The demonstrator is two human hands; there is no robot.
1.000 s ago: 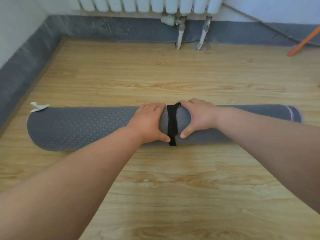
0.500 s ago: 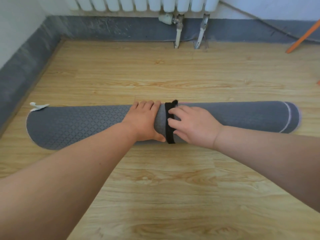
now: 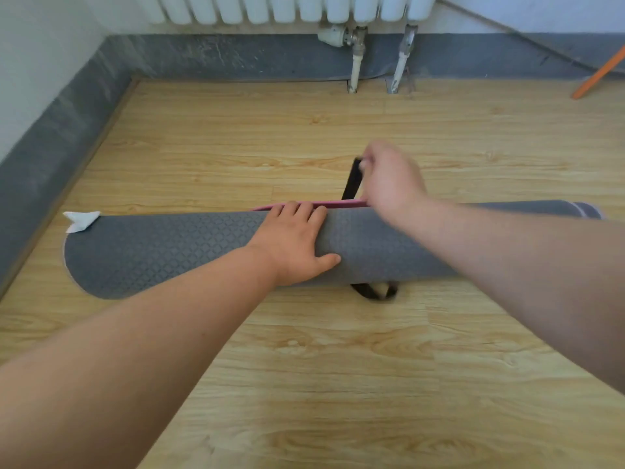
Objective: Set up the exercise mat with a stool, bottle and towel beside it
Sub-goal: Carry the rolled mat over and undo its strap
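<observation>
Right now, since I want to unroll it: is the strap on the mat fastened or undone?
Undone. The right hand pinches one end of the strap lifted behind the mat; the other end lies loose in front.

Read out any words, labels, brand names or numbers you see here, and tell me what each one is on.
No readable text anywhere in view.
The mat: only an embossed diamond pattern, no brand or label showing.
The strap: plain black, no print.
The white scrap: no writing visible.
The radiator: no markings visible.
</observation>
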